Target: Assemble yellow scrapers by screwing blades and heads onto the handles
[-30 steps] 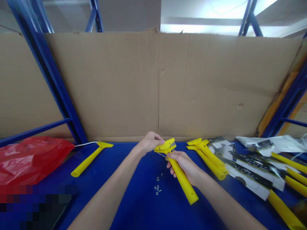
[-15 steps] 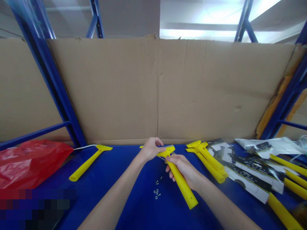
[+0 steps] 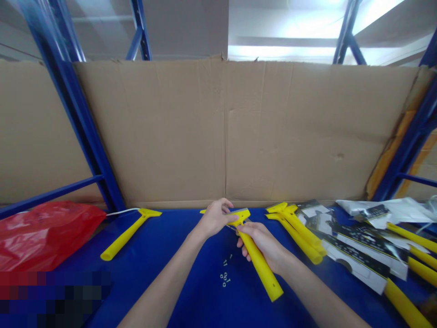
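Observation:
A yellow scraper [image 3: 261, 266] is tilted over the blue tabletop, its handle slanting down to the right. My right hand [image 3: 262, 242] is closed around the upper handle just below the head. At the left end of that head, my left hand [image 3: 215, 218] pinches with the thumb against it; its fingertips are partly hidden. A thin clear or metallic strip shows along the head's upper edge. Below my hands lie several small screws [image 3: 228, 280] and nuts [image 3: 224, 284]. Behind my left hand, the yellow tip of another piece [image 3: 202, 212] peeks out.
Another yellow scraper [image 3: 124, 234] lies at left, beside a red plastic bag [image 3: 51, 234]. To the right sit several stacked yellow scrapers [image 3: 300, 232] and black-and-white packages [image 3: 355, 259] with yellow handles. A cardboard panel [image 3: 170, 136] stands behind, between blue rack posts [image 3: 92, 136].
My left hand's thumb has shifted slightly down along the scraper head, and its fingers curl a little differently. My right hand keeps its hold. The whole view has moved slightly.

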Demonstrator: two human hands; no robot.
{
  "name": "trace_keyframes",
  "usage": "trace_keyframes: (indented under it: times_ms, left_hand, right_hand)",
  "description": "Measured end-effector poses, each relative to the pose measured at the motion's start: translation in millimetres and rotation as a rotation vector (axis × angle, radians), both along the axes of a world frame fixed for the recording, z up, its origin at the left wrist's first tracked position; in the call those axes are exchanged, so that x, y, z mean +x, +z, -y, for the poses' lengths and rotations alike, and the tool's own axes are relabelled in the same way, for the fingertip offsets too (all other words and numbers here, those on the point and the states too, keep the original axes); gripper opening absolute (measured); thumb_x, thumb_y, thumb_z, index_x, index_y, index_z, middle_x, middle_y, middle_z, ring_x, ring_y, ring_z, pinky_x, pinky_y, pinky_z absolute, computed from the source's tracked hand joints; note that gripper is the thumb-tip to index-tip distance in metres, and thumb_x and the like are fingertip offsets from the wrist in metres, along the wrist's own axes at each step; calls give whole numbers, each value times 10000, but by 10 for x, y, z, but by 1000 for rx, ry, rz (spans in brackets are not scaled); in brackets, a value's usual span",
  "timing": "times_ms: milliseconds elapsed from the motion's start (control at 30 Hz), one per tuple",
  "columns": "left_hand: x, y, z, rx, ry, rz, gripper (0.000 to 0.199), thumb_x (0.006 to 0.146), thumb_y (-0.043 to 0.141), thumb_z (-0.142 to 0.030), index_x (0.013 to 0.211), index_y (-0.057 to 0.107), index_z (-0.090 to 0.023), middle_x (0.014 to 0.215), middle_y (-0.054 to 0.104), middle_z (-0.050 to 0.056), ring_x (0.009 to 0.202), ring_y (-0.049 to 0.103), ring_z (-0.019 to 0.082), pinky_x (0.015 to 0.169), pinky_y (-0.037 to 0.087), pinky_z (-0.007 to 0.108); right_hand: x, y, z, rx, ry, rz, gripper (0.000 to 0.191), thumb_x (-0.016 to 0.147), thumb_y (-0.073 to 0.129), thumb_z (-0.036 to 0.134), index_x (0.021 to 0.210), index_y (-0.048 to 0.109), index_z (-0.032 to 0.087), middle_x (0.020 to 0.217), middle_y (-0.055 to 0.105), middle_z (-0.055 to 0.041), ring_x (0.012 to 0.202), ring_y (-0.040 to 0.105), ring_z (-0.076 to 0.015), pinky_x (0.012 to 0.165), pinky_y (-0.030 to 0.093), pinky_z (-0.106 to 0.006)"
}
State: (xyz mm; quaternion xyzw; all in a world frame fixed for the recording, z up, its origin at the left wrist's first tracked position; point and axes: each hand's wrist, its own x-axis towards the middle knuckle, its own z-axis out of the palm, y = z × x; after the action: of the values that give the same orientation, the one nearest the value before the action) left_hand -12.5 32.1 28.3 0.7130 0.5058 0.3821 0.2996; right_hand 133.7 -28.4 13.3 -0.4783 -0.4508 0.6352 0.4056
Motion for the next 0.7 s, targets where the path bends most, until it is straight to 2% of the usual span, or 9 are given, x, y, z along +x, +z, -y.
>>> trace_keyframes:
  times_ms: [133,267,400,467,533,633,700]
  left_hand:
    - [-44,17,82,146,50,2,285,688,649,-355,878,599,-149,882,651,71,805,591,184,754,469,321]
    - [-145,1,215,185,105,-95,246,743,577,-363,872,600,-154,825,651,55,745,580,175,714,458,311]
    - [-259,4,360,4,-116,-202,248,769,532,-380,780,620,-148,705,643,29,661,580,155,621,436,261]
    - [-316,18,417,-48,-169,-270,247,765,529,-371,781,630,-146,684,641,20,624,571,144,571,417,240]
    - [-366,32,467,-128,-240,-351,226,739,550,-346,789,645,-147,655,642,11,590,564,135,526,396,221]
    - [-393,34,544,-288,-414,-453,202,669,610,-296,806,690,-171,658,670,0,587,585,129,523,403,201]
    - [-364,18,593,-363,-447,-527,199,625,638,-260,794,714,-186,668,687,5,593,602,138,525,411,203]
  right_hand:
    - [3,8,3,2,-3,-2,57,818,485,223,789,484,174,528,583,11,365,501,-94,333,359,-184]
    - [7,-1,6,-2,-15,-4,78,829,498,240,791,485,174,528,575,16,370,499,-90,341,364,-183]
    - [12,3,2,-9,-28,3,71,834,498,228,790,481,175,528,572,18,368,499,-91,335,364,-185]
    - [12,10,-1,-13,-33,6,62,833,501,223,798,483,176,531,575,18,372,506,-94,335,368,-186]
    - [10,17,-1,-19,-39,7,61,836,501,221,798,481,177,530,577,18,372,508,-96,334,369,-186]
    - [3,27,7,-29,-42,10,71,846,493,221,795,480,174,524,575,18,365,501,-94,330,365,-184]
    - [-1,36,18,-32,-43,12,74,852,488,220,797,482,172,519,572,19,363,499,-92,330,365,-181]
